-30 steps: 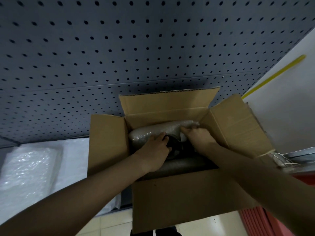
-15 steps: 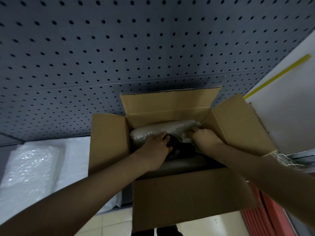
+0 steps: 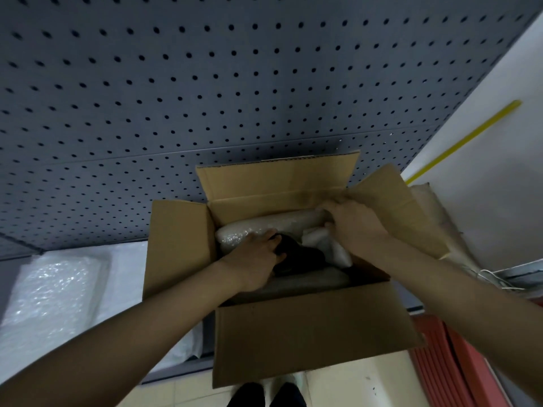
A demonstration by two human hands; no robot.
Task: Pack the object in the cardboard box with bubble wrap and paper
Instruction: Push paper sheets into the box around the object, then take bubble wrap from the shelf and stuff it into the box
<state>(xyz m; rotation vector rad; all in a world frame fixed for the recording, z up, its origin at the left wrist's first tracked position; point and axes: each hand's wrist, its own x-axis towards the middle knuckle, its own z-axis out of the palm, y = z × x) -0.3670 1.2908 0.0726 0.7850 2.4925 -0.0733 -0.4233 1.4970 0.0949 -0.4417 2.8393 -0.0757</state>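
Note:
An open cardboard box (image 3: 311,333) stands before me with all flaps spread. Inside lies a dark object (image 3: 296,255), with a roll of bubble wrap (image 3: 264,229) along the far wall and another grey padded roll (image 3: 305,282) along the near wall. My left hand (image 3: 258,259) rests on the dark object, fingers curled over its left end. My right hand (image 3: 355,223) is at the box's far right corner, fingers pressed onto the end of the bubble wrap roll. White crumpled paper (image 3: 329,243) shows just under that hand.
A grey pegboard (image 3: 205,98) rises behind the box. Sheets of bubble wrap (image 3: 55,289) lie on the shelf at the left. More pale wrapping (image 3: 435,218) sits behind the right flap, with a red ribbed surface (image 3: 452,365) below. Tiled floor and dark shoes (image 3: 264,395) show underneath.
My right hand has moved up and right, from the middle of the box to its far right corner, uncovering white paper. My left hand has stayed on the dark object.

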